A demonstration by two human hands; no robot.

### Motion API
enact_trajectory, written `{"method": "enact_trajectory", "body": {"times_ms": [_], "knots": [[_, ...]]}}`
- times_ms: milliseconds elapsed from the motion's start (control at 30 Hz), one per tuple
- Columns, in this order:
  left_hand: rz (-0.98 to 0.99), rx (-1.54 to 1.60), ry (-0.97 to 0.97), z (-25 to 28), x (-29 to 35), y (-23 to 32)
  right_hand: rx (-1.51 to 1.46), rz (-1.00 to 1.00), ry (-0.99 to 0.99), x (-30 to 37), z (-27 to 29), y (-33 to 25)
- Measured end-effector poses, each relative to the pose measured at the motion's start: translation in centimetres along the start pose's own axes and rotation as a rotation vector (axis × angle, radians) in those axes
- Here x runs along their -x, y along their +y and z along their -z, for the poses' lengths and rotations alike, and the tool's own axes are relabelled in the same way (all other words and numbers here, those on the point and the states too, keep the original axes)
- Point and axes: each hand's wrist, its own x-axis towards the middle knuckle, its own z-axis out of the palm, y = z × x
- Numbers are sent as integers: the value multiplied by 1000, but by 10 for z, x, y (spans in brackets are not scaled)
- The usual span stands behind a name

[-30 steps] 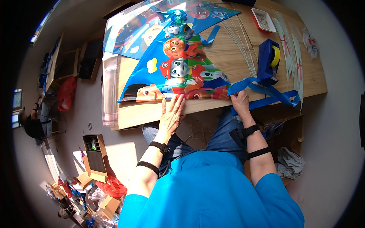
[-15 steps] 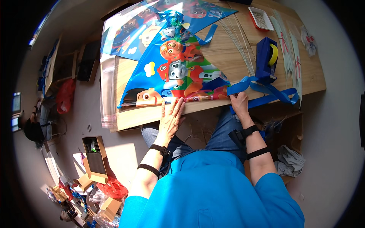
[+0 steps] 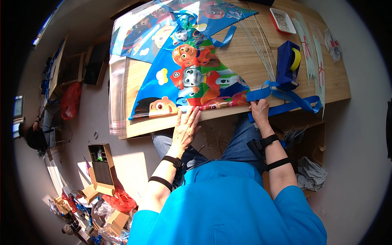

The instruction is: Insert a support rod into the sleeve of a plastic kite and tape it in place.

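A triangular kite printed with cartoon dogs lies on the wooden table, its long hem along the near edge. On the middle of that hem my left hand rests flat, fingers spread. My right hand is closed at the kite's right corner, where a blue ribbon also runs; its fingertips are partly hidden. That ribbon loops away to the right across the table. Just beyond my right hand stands a blue tape dispenser with a yellow core.
More printed kite sheets lie at the far left, with clear plastic sleeves along the left edge. Thin rods, bundled strips and a red-and-white tray are at the right. Cartons and bags sit on the floor.
Hardly anything differs. The whole view has shifted slightly; both hands keep their places at the kite's near edge.
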Motion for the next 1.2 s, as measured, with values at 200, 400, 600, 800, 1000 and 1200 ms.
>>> {"method": "enact_trajectory", "body": {"times_ms": [200,400,600,800,1000,1200], "knots": [[-9,18,28,-5,5,2,-28,4,37,0,-1,0],[-5,6,-3,-8,12,5,-29,41,152,6,3,-3],[17,20,35,-9,9,8,271,570,-122,73,-2,-40],[61,102,155,-11,5,6,479,1050,-147,51,-67,-66],[187,-5,227,-2,12,-35,496,1078,-223,43,-70,-69],[45,-107,186,9,5,-47,475,1093,-176,43,-68,-73]]}}
